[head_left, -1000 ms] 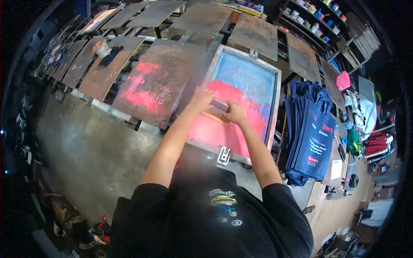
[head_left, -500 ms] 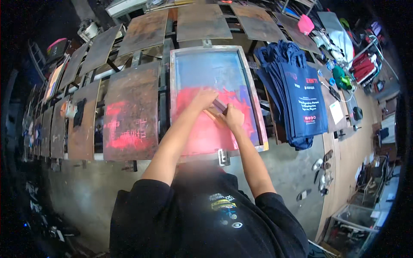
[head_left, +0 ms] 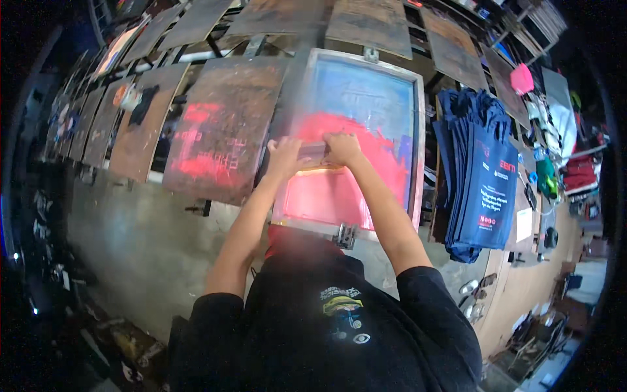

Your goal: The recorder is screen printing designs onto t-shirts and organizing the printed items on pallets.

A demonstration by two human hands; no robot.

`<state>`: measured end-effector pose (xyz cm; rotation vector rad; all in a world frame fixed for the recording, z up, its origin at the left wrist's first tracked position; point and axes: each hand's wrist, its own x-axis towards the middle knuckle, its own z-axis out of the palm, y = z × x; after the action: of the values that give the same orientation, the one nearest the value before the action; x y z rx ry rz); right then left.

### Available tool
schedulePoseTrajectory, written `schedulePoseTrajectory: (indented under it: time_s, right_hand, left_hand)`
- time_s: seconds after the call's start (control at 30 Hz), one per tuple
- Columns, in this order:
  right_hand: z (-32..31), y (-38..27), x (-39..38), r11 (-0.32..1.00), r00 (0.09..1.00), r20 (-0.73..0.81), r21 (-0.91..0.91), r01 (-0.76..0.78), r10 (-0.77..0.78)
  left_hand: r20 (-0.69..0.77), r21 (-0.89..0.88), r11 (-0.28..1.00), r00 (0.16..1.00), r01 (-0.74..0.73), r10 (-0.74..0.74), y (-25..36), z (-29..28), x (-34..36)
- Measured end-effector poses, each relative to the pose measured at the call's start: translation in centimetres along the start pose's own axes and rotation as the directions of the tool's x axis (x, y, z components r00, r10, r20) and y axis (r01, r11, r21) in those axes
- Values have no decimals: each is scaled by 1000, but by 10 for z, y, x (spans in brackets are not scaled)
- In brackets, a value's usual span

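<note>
Both my hands grip a squeegee [head_left: 313, 152] with a dull reddish-brown handle. It lies roughly level across the left part of a framed printing screen [head_left: 418, 134]. My left hand [head_left: 285, 157] is closed round its left end, close to the frame's left side. My right hand [head_left: 343, 148] holds the right end, fingers wrapped over the top. Bright pink-red ink [head_left: 386, 163] is smeared thickly above and to the right of the squeegee. Nearer to me, a paler pink area shows. The screen's far part is blue. The blade's edge is mostly hidden.
A pink-stained board [head_left: 219, 140] lies left of the screen, with more brown boards [head_left: 369, 26] around it. To the right hangs a stack of navy printed bags [head_left: 480, 183]. A metal clamp [head_left: 346, 235] sits at the frame's near edge.
The squeegee has turned from slanted to nearly level and moved to the screen's left side, with both hands on it. The view has shifted, so the screen appears further right.
</note>
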<state>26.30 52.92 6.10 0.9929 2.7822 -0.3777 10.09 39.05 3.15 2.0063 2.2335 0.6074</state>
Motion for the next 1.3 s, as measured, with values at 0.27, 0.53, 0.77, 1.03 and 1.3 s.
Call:
schedulePoseTrajectory:
  time_s: [0.27,0.53,0.77,1.03,1.3]
  right_hand:
    - [2,-10,3,933,948,28,-171,316,-316]
    - [0,-10,-24,898,892,-111,-34,438,-439]
    - [-1,-19,-24,856,794,-322,-251,453,-515]
    - [50,20,-96,785,713,-331,-215,581,-618]
    - [20,6,-78,763,728,-230,-230,604,-646]
  left_hand:
    - [-166,91,965,959,247,-230,37,3,-51]
    - [-249,88,956,935,280,-251,57,-8,-68]
    - [-186,134,940,940,314,-287,70,-34,-61]
    - [-178,148,932,936,330,-303,141,25,-117]
    - [-110,49,943,940,329,-323,126,-13,-105]
